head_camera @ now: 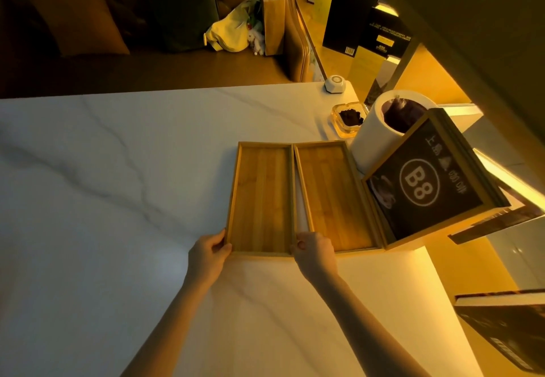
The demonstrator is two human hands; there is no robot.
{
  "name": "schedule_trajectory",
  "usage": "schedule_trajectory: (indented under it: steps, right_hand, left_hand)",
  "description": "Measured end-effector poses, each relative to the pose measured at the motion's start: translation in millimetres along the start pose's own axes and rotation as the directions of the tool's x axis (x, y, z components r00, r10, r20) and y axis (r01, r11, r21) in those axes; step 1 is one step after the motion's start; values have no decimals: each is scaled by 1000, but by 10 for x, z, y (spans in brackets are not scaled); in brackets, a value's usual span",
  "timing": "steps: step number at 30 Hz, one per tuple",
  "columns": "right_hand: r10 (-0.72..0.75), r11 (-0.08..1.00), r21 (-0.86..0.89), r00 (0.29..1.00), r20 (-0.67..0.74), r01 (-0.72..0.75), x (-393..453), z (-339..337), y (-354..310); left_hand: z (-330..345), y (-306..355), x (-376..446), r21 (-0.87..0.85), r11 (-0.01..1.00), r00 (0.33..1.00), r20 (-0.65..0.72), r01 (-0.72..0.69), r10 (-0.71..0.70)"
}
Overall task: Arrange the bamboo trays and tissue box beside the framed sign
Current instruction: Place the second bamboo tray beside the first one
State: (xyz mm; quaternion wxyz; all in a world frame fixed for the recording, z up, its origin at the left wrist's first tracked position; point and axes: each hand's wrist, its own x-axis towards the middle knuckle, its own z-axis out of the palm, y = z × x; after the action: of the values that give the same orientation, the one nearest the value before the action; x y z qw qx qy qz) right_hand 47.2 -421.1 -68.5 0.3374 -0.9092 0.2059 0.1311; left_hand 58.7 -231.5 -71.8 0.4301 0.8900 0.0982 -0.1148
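Two long bamboo trays lie side by side on the white marble table (118,170). The left tray (262,196) is held at its near corners by both hands: my left hand (209,254) grips the near left corner, my right hand (314,251) pinches the near right corner. The right tray (333,196) rests against the framed sign (427,185), a dark panel marked "B8" in a wooden frame, standing tilted at the table's right edge. No tissue box is visible.
A white cylindrical bin (380,131) with a dark liner stands behind the sign. A glass ashtray (349,120) and a small white call button (336,84) sit at the far right corner. A sofa with bags lies beyond; books stand on the shelves at right.
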Motion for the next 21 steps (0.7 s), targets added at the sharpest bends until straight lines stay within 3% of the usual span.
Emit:
schedule_trajectory:
  steps: [4, 13, 16, 18, 21]
  right_hand:
    - [14, 993, -113, 999, -30, -18, -22, 30, -28]
    - [-46, 986, -164, 998, -42, 38, -75, 43, -20]
    - [-79, 986, -152, 991, -108, 63, -183, 52, 21]
    - [-194, 968, -195, 962, -192, 156, -318, 82, 70]
    - [-439, 862, -365, 878, -193, 351, -474, 227, 200]
  left_hand:
    - [28, -41, 18, 68, 998, 1000, -4, -19, 19]
    - [98, -133, 20, 132, 990, 999, 2, -43, 43]
    - [126, -126, -128, 106, 990, 992, -76, -90, 98]
    - [173, -167, -286, 178, 968, 974, -114, -175, 197]
    - [284, -309, -472, 394, 874, 951, 1, -285, 310]
